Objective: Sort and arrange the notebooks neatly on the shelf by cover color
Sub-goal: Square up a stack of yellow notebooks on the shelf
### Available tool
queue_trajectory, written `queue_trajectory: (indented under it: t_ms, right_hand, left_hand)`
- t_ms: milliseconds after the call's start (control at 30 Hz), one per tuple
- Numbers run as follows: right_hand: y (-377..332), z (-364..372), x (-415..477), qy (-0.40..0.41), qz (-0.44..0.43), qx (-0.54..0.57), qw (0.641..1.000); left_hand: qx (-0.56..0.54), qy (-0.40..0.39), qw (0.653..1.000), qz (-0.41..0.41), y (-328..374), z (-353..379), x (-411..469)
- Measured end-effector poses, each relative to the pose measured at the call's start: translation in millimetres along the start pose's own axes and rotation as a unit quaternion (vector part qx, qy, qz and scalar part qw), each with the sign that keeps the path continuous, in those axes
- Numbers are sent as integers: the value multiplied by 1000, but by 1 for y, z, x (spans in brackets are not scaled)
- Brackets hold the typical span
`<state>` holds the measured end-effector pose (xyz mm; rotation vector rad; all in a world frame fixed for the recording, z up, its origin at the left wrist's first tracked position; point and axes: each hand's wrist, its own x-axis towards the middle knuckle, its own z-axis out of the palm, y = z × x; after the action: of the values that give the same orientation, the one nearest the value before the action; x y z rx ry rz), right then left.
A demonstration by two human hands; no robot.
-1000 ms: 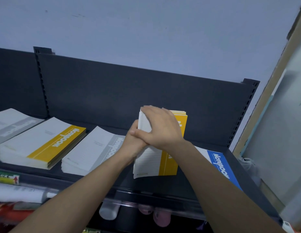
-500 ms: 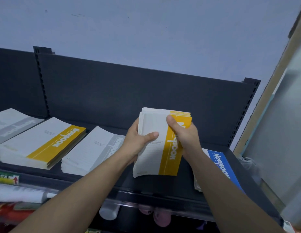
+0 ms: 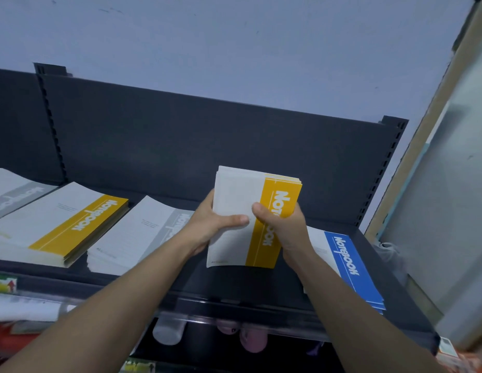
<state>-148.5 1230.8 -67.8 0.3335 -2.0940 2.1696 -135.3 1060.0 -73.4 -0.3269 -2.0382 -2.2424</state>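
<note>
Yellow notebooks [image 3: 234, 192] stand tilted over the shelf [image 3: 234, 286], held by 2 hands: left hand [image 3: 210, 227] grips the white side, thumb on the cover; right hand [image 3: 284, 228] grips the yellow band. I log blue notebooks [image 3: 350, 265] just right of them, grey notebooks [image 3: 143, 235] left, yellow pile [image 3: 62, 227] farther left.

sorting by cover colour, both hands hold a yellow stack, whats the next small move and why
Probably carry the held yellow stack, gripped by the left hand and right hand, leftward onto the yellow pile lying on the shelf. Covers match; the grey pile sits between them and the blue pile lies to the right.
</note>
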Motion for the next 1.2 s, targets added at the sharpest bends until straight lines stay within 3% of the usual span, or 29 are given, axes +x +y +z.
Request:
queue_trajectory:
  t_ms: [333, 567, 800, 1033, 1200]
  right_hand:
    - [20, -6, 0, -1, 44, -12, 999]
    - [41, -12, -7, -43, 79, -94, 992]
    - [28, -15, 1, -37, 86, -188, 978]
    - [25, -9, -7, -72, 201, -203, 956]
    - [30, -1, -11, -106, 224, -266, 932]
  left_hand:
    - [43, 57, 997, -21, -14, 3, 1]
    - [80, 14, 995, -61, -34, -6, -7]
    - [167, 42, 980, -97, -17, -6, -1]
    - [367, 30, 915, -162, -6, -6, -11]
    - [488, -7, 842, -228, -2, -6, -17]
